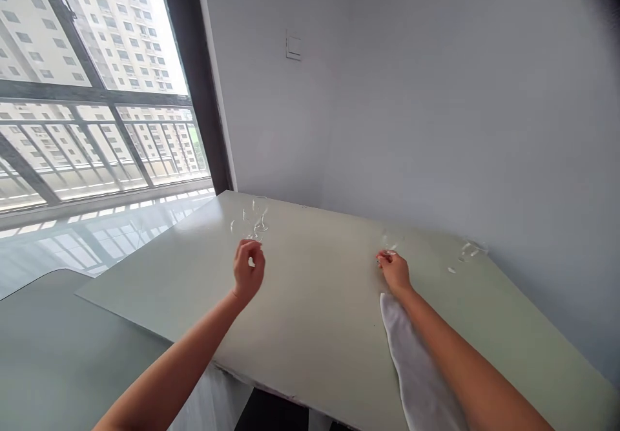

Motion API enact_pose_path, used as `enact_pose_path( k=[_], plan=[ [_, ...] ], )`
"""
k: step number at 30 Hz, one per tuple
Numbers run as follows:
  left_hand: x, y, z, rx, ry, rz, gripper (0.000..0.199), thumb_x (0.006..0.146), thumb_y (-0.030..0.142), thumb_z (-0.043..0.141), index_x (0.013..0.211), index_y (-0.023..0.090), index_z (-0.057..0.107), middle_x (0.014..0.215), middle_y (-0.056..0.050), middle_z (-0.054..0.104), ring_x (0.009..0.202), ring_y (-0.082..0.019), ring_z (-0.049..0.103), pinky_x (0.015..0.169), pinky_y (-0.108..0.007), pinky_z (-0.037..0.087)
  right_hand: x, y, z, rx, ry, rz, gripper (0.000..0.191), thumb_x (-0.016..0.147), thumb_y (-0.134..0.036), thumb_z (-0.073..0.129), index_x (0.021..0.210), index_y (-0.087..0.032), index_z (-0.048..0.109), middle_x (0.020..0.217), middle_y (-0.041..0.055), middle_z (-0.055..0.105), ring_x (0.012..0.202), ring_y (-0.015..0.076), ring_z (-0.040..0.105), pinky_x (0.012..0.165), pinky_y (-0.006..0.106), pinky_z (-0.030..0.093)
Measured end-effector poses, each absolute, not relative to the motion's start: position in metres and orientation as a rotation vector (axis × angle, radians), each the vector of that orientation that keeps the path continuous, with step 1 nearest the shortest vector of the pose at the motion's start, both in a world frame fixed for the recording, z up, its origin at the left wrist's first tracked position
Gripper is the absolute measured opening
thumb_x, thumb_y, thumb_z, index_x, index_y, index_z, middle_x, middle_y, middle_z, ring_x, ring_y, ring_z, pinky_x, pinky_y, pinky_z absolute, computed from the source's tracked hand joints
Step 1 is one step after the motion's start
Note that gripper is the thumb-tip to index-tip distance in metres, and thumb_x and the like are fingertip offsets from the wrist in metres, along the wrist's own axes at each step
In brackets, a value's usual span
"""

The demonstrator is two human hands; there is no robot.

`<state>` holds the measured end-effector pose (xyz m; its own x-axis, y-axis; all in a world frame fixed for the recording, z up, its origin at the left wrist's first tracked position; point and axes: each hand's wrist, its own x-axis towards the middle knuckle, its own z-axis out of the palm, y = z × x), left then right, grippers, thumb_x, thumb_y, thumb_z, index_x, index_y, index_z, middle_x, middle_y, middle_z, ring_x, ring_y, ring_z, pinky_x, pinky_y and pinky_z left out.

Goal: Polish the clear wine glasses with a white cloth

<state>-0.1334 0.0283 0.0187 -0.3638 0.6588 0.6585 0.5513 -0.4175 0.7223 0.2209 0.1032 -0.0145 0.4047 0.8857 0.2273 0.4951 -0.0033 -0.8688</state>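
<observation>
My left hand (248,266) is raised over the left part of the table (314,302), its thumb and fingers pinched together at the near side of several clear stemmed glasses (256,214). What it grips is too small to make out. Further right, my right hand (394,271) has its fingers closed at the base of another clear glass (391,240), whose outline is faint. Under my right forearm lies a pale cloth (416,366), running to the near edge of the table.
At the far right of the table a clear glass (471,251) stands near the wall, with a small white piece (451,269) beside it. A grey surface (62,347) adjoins at the left, below the window (97,95). Grey walls border the far side.
</observation>
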Motion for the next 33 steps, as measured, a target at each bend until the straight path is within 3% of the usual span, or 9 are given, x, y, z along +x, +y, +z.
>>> enact_pose_path(
  k=[2, 5, 8, 10, 16, 19, 23, 26, 33],
  plan=[
    [-0.099, 0.016, 0.026, 1.813, 1.495, 1.601, 0.019, 0.078, 0.028, 0.045, 0.092, 0.021, 0.055, 0.093, -0.005, 0.050, 0.063, -0.011, 0.046, 0.060, -0.025, 0.040, 0.184, 0.083, -0.007, -1.533, -1.391, 0.654, 0.020, 0.071, -0.022, 0.050, 0.088, -0.015, 0.058, 0.079, 0.0069, 0.067, 0.053, 0.0129, 0.056, 0.052, 0.026, 0.045],
    [-0.057, 0.000, 0.029, 1.828, 1.317, 1.192, 0.029, 0.075, 0.034, 0.053, 0.102, 0.025, 0.060, 0.085, -0.002, 0.052, 0.055, -0.008, 0.041, 0.055, -0.023, 0.037, 0.135, 0.042, 0.007, -1.364, -1.571, 0.828, 0.036, 0.074, -0.024, 0.052, 0.110, -0.024, 0.051, 0.083, 0.0016, 0.067, 0.058, 0.0140, 0.060, 0.054, 0.026, 0.048],
    [-0.031, -0.014, 0.024, 1.683, 1.272, 1.130, 0.036, 0.069, 0.036, 0.060, 0.103, 0.024, 0.061, 0.078, 0.000, 0.053, 0.058, -0.009, 0.044, 0.056, -0.022, 0.037, 0.105, 0.003, 0.019, -1.099, -1.745, 0.987, 0.045, 0.080, -0.025, 0.046, 0.125, -0.030, 0.039, 0.091, 0.0037, 0.066, 0.077, 0.0189, 0.062, 0.067, 0.033, 0.050],
    [-0.026, -0.022, 0.019, 1.541, 1.236, 1.186, 0.030, 0.071, 0.036, 0.059, 0.095, 0.020, 0.063, 0.075, -0.001, 0.056, 0.061, -0.011, 0.048, 0.058, -0.023, 0.039, 0.098, -0.015, 0.025, -1.020, -1.827, 1.038, 0.046, 0.083, -0.025, 0.043, 0.127, -0.032, 0.036, 0.091, 0.0054, 0.065, 0.078, 0.0212, 0.062, 0.068, 0.038, 0.049],
    [-0.083, -0.008, 0.002, 1.389, 1.452, 1.314, 0.032, 0.066, 0.043, 0.061, 0.083, 0.015, 0.063, 0.068, -0.001, 0.058, 0.059, -0.012, 0.050, 0.056, -0.022, 0.038, 0.136, -0.014, 0.026, -1.075, -1.902, 0.945, 0.047, 0.080, -0.025, 0.047, 0.126, -0.035, 0.038, 0.120, 0.0045, 0.052, 0.071, 0.0161, 0.057, 0.062, 0.033, 0.049],
    [-0.139, 0.004, -0.006, 1.319, 1.667, 1.374, 0.040, 0.064, 0.048, 0.060, 0.084, 0.014, 0.062, 0.056, 0.002, 0.052, 0.053, -0.011, 0.045, 0.051, -0.022, 0.033, 0.187, 0.009, 0.012, -1.266, -1.746, 0.770, 0.041, 0.077, -0.027, 0.049, 0.117, -0.026, 0.047, 0.113, 0.0064, 0.056, 0.068, 0.0134, 0.056, 0.062, 0.030, 0.048],
    [-0.199, 0.006, -0.013, 1.267, 1.932, 1.357, 0.049, 0.063, 0.056, 0.056, 0.087, 0.014, 0.063, 0.053, 0.002, 0.051, 0.048, -0.011, 0.041, 0.048, -0.023, 0.030, 0.268, 0.042, -0.017, -1.488, -1.286, 0.677, 0.030, 0.072, -0.028, 0.049, 0.100, -0.018, 0.056, 0.101, 0.0082, 0.060, 0.058, 0.0103, 0.054, 0.045, 0.021, 0.041],
    [-0.221, 0.005, -0.015, 1.252, 2.122, 1.208, 0.052, 0.062, 0.059, 0.054, 0.092, 0.016, 0.063, 0.060, 0.000, 0.057, 0.052, -0.014, 0.047, 0.050, -0.024, 0.033, 0.322, 0.057, -0.035, -1.606, -0.895, 0.580, 0.026, 0.066, -0.020, 0.049, 0.091, -0.015, 0.057, 0.093, 0.0074, 0.060, 0.052, 0.0076, 0.051, 0.041, 0.018, 0.039],
    [-0.228, 0.013, -0.014, 1.219, 2.281, 1.069, 0.052, 0.064, 0.060, 0.052, 0.099, 0.022, 0.061, 0.071, -0.002, 0.063, 0.066, -0.021, 0.057, 0.054, -0.029, 0.039, 0.385, 0.088, -0.048, -1.691, -0.579, 0.490, 0.053, 0.060, -0.010, 0.053, 0.113, -0.014, 0.048, 0.106, 0.0124, 0.054, 0.049, 0.0052, 0.052, 0.040, 0.016, 0.043]
  ],
)
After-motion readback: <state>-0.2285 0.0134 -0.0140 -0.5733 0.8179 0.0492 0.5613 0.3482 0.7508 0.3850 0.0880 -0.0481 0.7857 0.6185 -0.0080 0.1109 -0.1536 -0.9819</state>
